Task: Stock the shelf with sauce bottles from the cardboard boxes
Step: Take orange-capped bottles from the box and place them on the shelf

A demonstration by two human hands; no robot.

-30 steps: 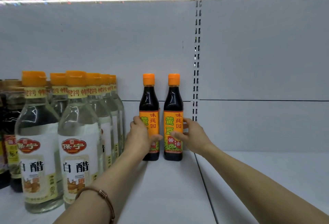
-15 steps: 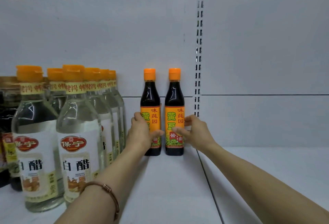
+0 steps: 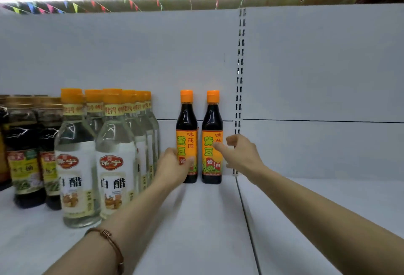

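Observation:
Two dark sauce bottles with orange caps and orange labels stand upright side by side at the back of the white shelf point(image 3: 207, 220). My left hand point(image 3: 172, 166) still wraps the lower part of the left sauce bottle point(image 3: 187, 121). Beside the right sauce bottle point(image 3: 212, 121), my right hand point(image 3: 242, 154) has its fingers spread, the thumb tip near the label, no longer gripping it. No cardboard box is in view.
Several clear white-vinegar bottles point(image 3: 115, 161) with orange caps stand in rows left of my left hand. Dark bottles point(image 3: 24, 156) stand further left. A slotted upright point(image 3: 240, 91) splits the back panel; bare shelf point(image 3: 328, 209) lies to its right.
My right hand has opened and drawn slightly back from the right sauce bottle. The left hand stays on the left bottle. The camera has tilted, showing more ceiling.

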